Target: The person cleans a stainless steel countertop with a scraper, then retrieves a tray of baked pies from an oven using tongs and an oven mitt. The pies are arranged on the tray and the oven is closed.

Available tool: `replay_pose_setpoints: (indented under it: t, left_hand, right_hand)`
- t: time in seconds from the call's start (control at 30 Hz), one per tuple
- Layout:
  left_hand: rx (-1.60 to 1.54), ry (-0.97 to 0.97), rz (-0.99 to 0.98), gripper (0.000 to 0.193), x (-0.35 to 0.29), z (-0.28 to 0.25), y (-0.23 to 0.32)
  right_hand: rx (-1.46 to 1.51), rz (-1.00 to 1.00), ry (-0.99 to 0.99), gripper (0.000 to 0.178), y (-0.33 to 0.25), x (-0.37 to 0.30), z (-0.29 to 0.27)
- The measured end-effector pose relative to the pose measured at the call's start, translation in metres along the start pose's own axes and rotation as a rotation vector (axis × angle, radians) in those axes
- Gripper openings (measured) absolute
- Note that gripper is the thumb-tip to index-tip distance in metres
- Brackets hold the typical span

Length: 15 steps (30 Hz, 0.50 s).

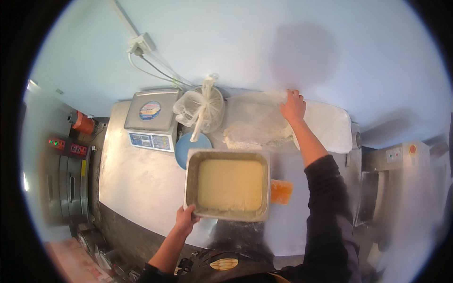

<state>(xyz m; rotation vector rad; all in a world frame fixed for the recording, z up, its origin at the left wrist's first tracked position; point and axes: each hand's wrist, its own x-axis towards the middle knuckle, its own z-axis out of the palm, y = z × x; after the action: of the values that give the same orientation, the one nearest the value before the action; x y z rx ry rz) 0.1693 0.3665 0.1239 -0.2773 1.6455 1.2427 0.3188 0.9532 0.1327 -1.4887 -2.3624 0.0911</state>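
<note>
My left hand [187,220] grips the lower left corner of a rectangular metal pan [270,188], its thumb over the rim. Inside the pan lies a pale yellow, smooth mass [231,184], probably batter or dough. Farther off, my right hand [294,106] reaches to the back of the table, its fingers closed on the upper edge of a clear plastic sheet or bag [257,111]. Under that plastic sits a whitish, crumbly-edged mass [259,137]; what it is I cannot make out.
A scale [151,118] stands at the back left of the metal table [137,174]. Beside it are a plastic-wrapped tub [214,108] and a blue round lid or bowl [181,153]. An orange scraper [281,192] lies right of the pan. A white covered block [330,127] is at the back right.
</note>
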Motion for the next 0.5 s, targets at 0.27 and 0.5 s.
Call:
replay_pose_setpoints:
  t: [0.27, 0.5]
  left_hand:
    - [-0.081, 0.117, -0.013, 0.034, -0.029, -0.028, -0.043]
    - [-0.016, 0.006, 0.062, 0.042, 0.011, 0.062, 0.010]
  right_hand:
    - [-0.083, 0.094, -0.064, 0.043, -0.007, 0.008, 0.038]
    - [0.652, 0.033, 0.137, 0.036, -0.008, -0.067, -0.060]
